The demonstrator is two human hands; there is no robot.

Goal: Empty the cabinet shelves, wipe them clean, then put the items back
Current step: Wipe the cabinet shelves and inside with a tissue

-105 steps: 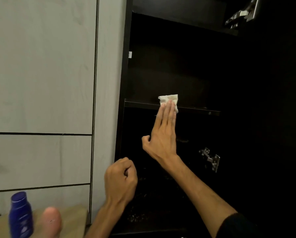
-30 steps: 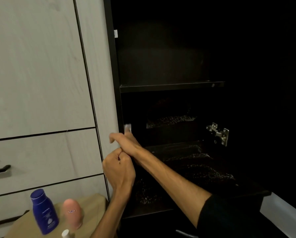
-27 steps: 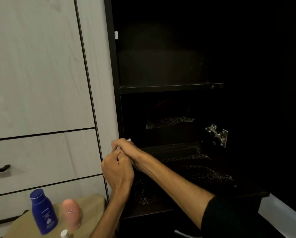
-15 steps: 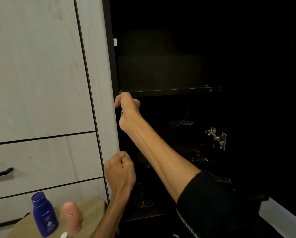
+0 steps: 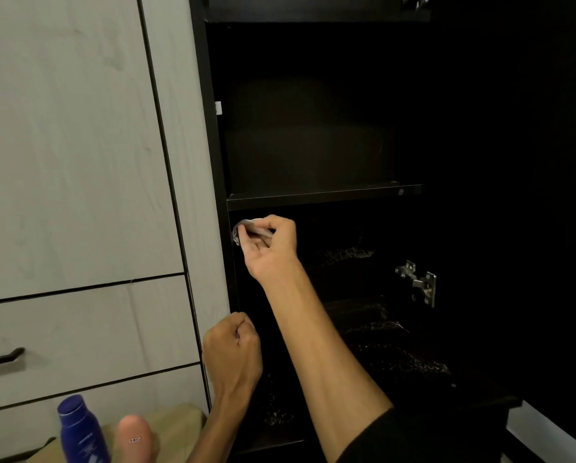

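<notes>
The dark cabinet stands open with a bare upper shelf point(image 5: 323, 195) and a glossy lower shelf point(image 5: 397, 355). My right hand point(image 5: 270, 248) pinches a small white wipe point(image 5: 246, 228) just under the upper shelf, against the cabinet's left inner wall. My left hand point(image 5: 233, 355) hangs as a curled fist below it, at the cabinet's left edge, holding nothing that I can see. A blue bottle point(image 5: 81, 429) and a pink roll-on bottle point(image 5: 134, 439) stand on a tan surface point(image 5: 176, 426) at the bottom left.
Light wood cabinet fronts point(image 5: 73, 145) with a black drawer handle point(image 5: 2, 357) fill the left side. A metal hinge point(image 5: 420, 284) sits on the cabinet's right inner wall. The cabinet's interior is very dark.
My right hand met the left at the lower shelf, then rose with the wipe to the left wall under the upper shelf. My left hand stayed low as a fist.
</notes>
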